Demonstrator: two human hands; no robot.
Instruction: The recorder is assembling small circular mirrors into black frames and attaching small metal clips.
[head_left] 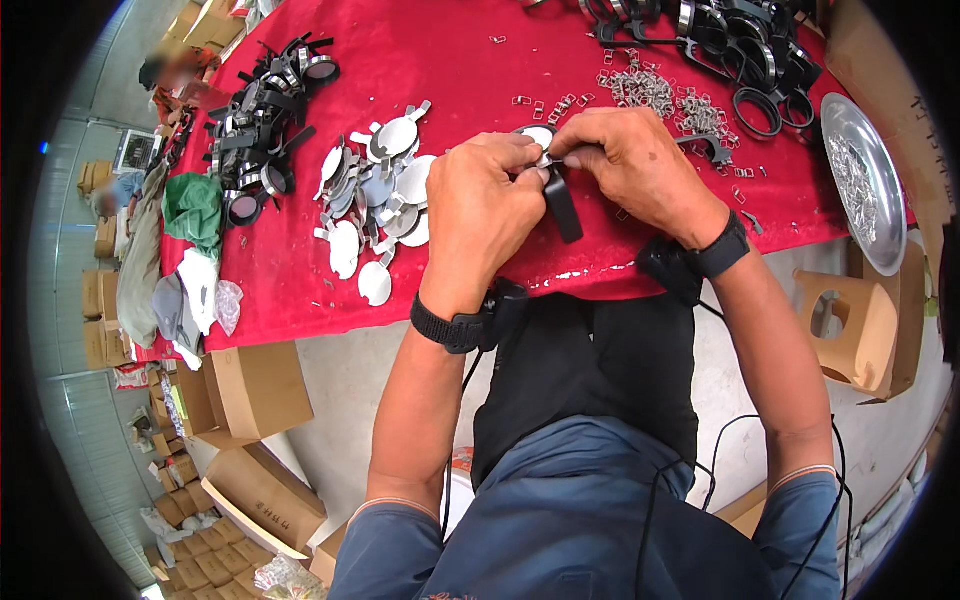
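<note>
Clearly, over the red surface [470,85], the left hand [485,205] and right hand [645,170] pinch a black part [564,210] between them. It looks light, stiff and fairly smooth, so its flat length should give the surest hold. The pale disc [541,134] at its top, probably thin and slick, wants holding by the rim.

red cloth [450,60] over big table. pale gray floor [345,400] under it. far left, gray-green wall [65,320] with lines, looks bent near edge. brown boxes [220,560] in piles by wall. open box [270,385] on floor by table, left side. box with round hole [870,345] at right. light bright all over.
</note>
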